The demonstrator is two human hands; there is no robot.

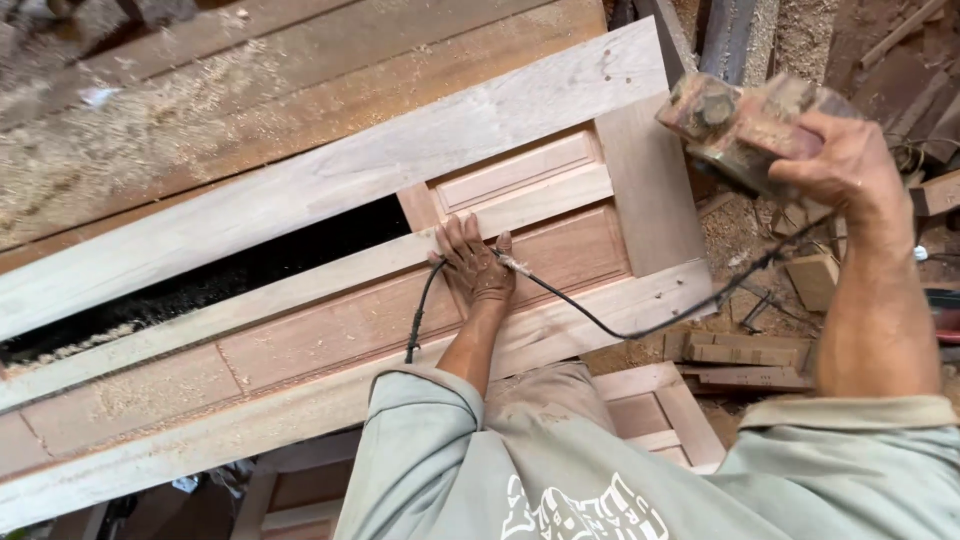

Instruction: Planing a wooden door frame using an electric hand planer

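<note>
One handheld power tool (745, 125), blocky, worn and dust-caked, is held off the far right end of the door, raised above the littered floor. The right hand (845, 150) is closed around its body from above. One black cord (640, 320) runs from it across the door's lower rail. The left hand (475, 265) lies flat, fingers spread, on one unfinished wooden panel door (330, 185), pale rails with reddish raised panels. Sawdust (120, 140) coats the boards beyond. Several offcuts (745, 365) lie below.
</note>
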